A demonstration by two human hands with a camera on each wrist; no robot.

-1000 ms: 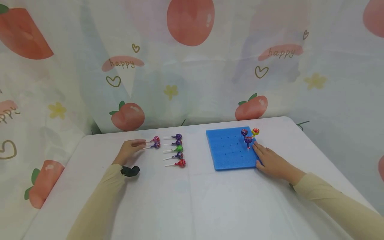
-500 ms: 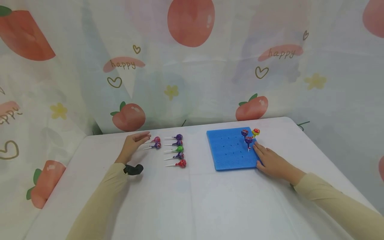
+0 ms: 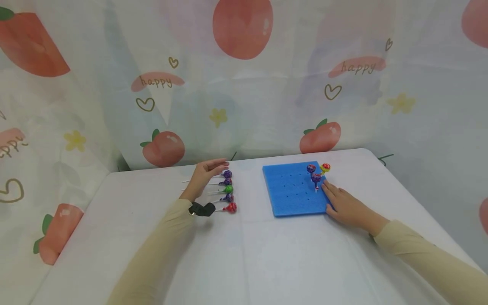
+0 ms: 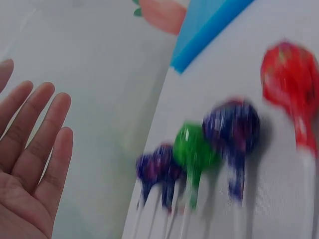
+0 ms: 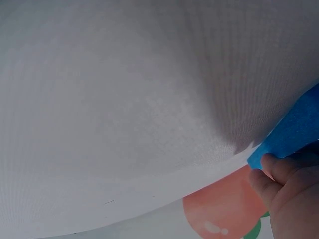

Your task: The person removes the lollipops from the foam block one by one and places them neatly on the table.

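Note:
In the head view my left hand [image 3: 203, 176] is held over the lollipops on the left of the table, its fingers pointing right. The left wrist view shows this hand with fingers extended and nothing in it. Beside it lie a red lollipop [image 4: 289, 74], a green lollipop [image 4: 194, 149] and several purple ones, among them a purple lollipop [image 4: 232, 129]. The hand hides most of two more lollipops further left. My right hand [image 3: 345, 207] touches the right edge of the blue perforated foam board [image 3: 286, 205], fingers extended along it.
Three lollipops stand upright near the board's far right corner: a yellow-and-red lollipop [image 3: 325, 167], a purple lollipop [image 3: 311, 168] and another purple lollipop [image 3: 316, 178]. Several small holes dot the board. A printed curtain [image 3: 251, 106] hangs behind the white table [image 3: 244, 254].
My left hand has lifted away from the left pair of lollipops and moved right, over the longer column. It carries nothing. My right hand and the board have stayed put.

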